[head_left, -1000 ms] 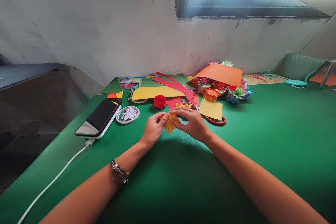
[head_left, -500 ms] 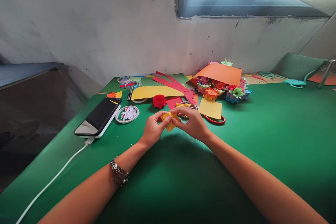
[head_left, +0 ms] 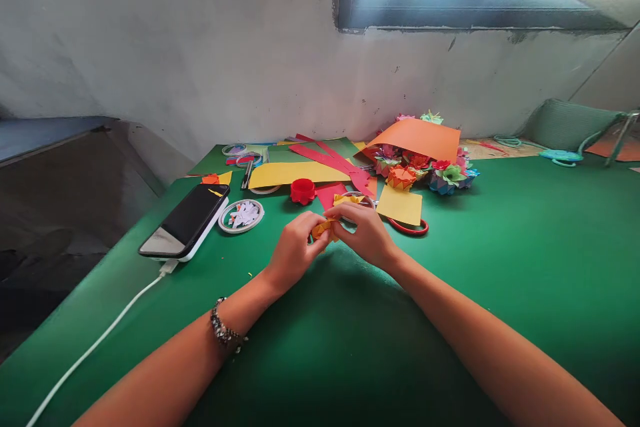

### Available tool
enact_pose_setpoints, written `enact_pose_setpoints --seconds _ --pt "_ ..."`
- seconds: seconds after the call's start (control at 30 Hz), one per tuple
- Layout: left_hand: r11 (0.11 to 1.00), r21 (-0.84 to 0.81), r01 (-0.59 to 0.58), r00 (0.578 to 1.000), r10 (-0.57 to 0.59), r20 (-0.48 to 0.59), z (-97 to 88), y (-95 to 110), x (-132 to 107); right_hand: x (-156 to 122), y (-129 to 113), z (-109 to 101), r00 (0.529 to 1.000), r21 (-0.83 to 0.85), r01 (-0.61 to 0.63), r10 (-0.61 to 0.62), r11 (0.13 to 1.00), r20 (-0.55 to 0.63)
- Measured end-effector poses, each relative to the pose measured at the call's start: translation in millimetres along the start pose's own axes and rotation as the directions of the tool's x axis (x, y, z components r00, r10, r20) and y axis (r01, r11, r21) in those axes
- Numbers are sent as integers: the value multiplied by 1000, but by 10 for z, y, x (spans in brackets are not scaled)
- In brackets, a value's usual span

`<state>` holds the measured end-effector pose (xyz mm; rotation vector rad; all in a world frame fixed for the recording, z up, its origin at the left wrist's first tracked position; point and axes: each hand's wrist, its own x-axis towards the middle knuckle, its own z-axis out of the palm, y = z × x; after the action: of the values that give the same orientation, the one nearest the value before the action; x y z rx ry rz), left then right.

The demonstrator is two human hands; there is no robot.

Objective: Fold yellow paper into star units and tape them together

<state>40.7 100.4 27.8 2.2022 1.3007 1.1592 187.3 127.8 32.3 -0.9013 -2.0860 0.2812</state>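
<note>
A small folded yellow paper flower (head_left: pixel 323 229) is pinched between my two hands, a little above the green table. My left hand (head_left: pixel 296 248) grips its left side with the thumb in front and the fingers behind. From the right, my right hand (head_left: pixel 364 233) holds its other edge between thumb and fingertips. Much of the paper is hidden by the fingers. Just beyond the hands lie a red paper cup shape (head_left: pixel 303 191), a roll of tape with a yellow paper piece (head_left: pixel 349 199) on it, and red-handled scissors (head_left: pixel 411 228) partly under a yellow square (head_left: pixel 399 204).
A phone (head_left: pixel 186 221) with a white cable (head_left: pixel 103 340) lies on the left. Beside it, a tape ring (head_left: pixel 241 217) holds white paper scraps. Coloured sheets (head_left: pixel 295 175) and finished paper flowers (head_left: pixel 450 177) under an orange sheet (head_left: pixel 417 138) stand along the wall.
The yellow paper flower has turned and tilted in my fingers, showing less of its face. My left hand has closed further around it and shifted slightly to the right.
</note>
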Motion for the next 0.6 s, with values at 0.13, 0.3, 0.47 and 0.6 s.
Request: enact_pose_setpoints --seconds 0.13,0.3,0.47,0.6 --pt "1000 14 -3 1000 3 9 0 15 -6 2 32 -14 998 -110 68 -66 992 18" --pt "999 27 -28 999 27 30 -1 21 -8 -2 47 -15 997 -162 75 -71 984 29" --pt "999 -3 -42 999 42 19 -22 17 5 -13 5 -20 999 -61 45 -47 997 -28" --pt "999 -38 -12 1000 13 23 -35 0 25 -18 -19 -13 1000 -27 30 -31 999 -6"
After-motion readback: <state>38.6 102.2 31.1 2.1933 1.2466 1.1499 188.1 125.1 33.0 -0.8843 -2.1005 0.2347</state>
